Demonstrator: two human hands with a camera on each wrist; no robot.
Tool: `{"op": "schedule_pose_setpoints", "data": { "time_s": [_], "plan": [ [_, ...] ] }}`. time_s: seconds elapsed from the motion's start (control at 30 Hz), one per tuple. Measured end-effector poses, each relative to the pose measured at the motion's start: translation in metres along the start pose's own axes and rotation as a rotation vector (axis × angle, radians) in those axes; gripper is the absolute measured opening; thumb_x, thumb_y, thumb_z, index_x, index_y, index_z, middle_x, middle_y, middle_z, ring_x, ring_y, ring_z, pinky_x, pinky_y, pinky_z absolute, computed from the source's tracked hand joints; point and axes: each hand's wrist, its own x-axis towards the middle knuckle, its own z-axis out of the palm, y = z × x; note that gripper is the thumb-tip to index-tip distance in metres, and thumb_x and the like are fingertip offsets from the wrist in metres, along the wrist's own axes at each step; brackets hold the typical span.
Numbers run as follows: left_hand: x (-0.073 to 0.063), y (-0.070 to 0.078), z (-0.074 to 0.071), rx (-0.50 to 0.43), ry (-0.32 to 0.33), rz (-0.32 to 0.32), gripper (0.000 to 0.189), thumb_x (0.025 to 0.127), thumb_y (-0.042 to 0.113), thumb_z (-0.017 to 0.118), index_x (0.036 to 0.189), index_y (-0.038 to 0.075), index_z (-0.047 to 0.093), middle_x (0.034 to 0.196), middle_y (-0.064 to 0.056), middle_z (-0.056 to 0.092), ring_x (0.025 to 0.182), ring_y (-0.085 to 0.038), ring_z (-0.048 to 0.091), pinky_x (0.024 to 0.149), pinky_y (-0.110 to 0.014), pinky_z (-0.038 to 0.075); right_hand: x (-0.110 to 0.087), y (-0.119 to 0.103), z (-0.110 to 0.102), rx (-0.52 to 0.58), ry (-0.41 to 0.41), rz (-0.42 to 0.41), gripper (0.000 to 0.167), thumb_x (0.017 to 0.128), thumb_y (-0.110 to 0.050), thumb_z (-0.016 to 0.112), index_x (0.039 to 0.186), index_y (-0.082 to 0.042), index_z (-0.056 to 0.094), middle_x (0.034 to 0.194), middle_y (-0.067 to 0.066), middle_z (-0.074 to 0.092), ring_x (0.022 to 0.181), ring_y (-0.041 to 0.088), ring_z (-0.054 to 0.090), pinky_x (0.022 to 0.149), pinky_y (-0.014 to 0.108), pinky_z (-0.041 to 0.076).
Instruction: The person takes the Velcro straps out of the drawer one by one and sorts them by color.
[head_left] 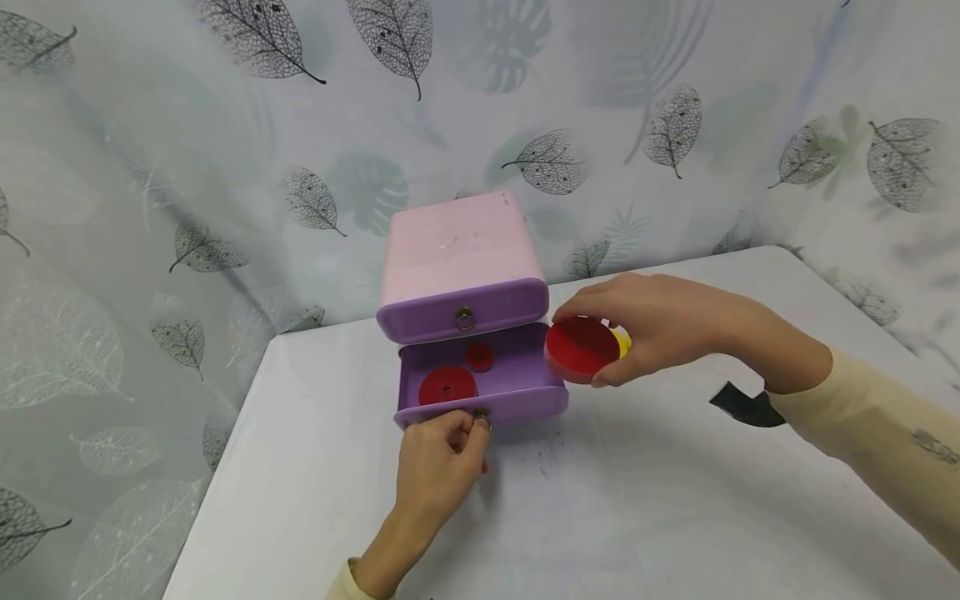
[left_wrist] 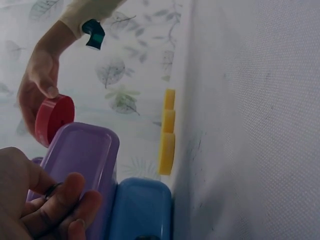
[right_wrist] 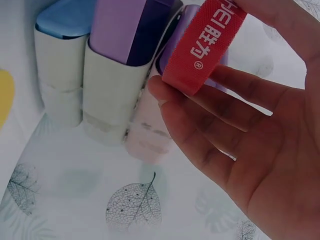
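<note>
A small drawer cabinet with a pink top has its purple middle drawer pulled out. My left hand pinches the ring pull on that drawer's front. Inside the drawer lie a large red roll and a smaller red roll, both flat. My right hand holds another roll of red tape by its edge, level with the drawer's right end. White lettering shows on this red tape in the right wrist view.
Three yellow discs stand on the white table, to the right of the cabinet and partly behind my right hand. Below the pulled-out drawer sits a blue drawer, pushed in. A leaf-patterned wall covering rises behind the table.
</note>
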Motion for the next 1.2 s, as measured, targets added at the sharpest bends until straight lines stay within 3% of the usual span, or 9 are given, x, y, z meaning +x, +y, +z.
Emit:
{"op": "schedule_pose_setpoints", "data": {
  "time_s": [0.63, 1.2],
  "plan": [
    [0.0, 0.0, 0.0, -0.014, -0.012, 0.017, 0.026, 0.093, 0.007, 0.069, 0.068, 0.015, 0.066, 0.052, 0.022, 0.055, 0.043, 0.003, 0.049, 0.037, -0.023, 0.031, -0.018, 0.013, 0.017, 0.009, -0.053, 0.119, 0.058, 0.077, -0.028, 0.091, 0.127, -0.021, 0.063, 0.111, -0.015, 0.062, 0.098, 0.01, 0.06, 0.077, 0.032, 0.055],
    [0.0, -0.001, 0.0, -0.018, -0.008, 0.02, 0.028, 0.093, 0.007, 0.069, 0.067, 0.018, 0.064, 0.052, 0.022, 0.055, 0.042, 0.003, 0.048, 0.037, -0.022, 0.031, -0.022, 0.026, 0.037, -0.029, -0.095, 0.16, 0.065, 0.071, -0.028, 0.092, 0.127, -0.024, 0.06, 0.115, -0.013, 0.06, 0.103, 0.019, 0.059, 0.07, 0.033, 0.056]
  ]
}}
